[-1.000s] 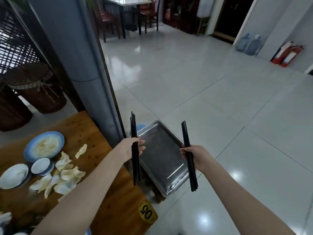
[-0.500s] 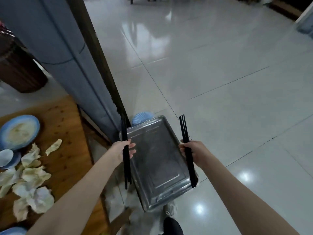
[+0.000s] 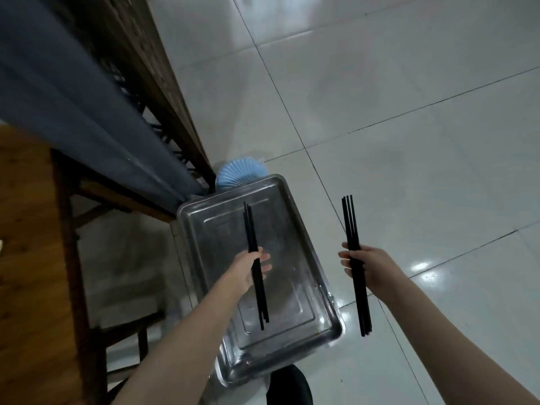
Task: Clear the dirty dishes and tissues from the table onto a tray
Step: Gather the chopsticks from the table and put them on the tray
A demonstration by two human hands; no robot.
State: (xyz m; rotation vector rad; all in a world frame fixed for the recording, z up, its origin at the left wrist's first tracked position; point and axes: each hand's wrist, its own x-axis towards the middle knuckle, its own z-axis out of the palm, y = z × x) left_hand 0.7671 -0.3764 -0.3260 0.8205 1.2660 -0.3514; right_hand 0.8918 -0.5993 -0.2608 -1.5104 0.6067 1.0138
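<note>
A steel tray [image 3: 295, 238] lies low beside the table, long side running away from me, with nothing resting in it. My left hand [image 3: 248, 268] hovers over the tray's middle, closed around a bundle of black chopsticks [image 3: 252, 229] that point away from me. My right hand [image 3: 366, 266] is to the right of the tray, above the floor, gripping a second bundle of black chopsticks [image 3: 350, 220]. The dishes and tissues are out of view.
The wooden table [image 3: 26, 258] fills the left edge, with a wooden bench or stool frame [image 3: 96, 287] under it. A grey curtain [image 3: 73, 112] and a brown lattice partition [image 3: 152, 71] run diagonally behind the tray. A blue pleated object [image 3: 239, 175] sits past the tray. White floor tiles [image 3: 409, 112] spread to the right.
My view has tilted down and right, so the plates and tissues on the table left the frame. My left hand moved right, from the tray's left rim to over its middle.
</note>
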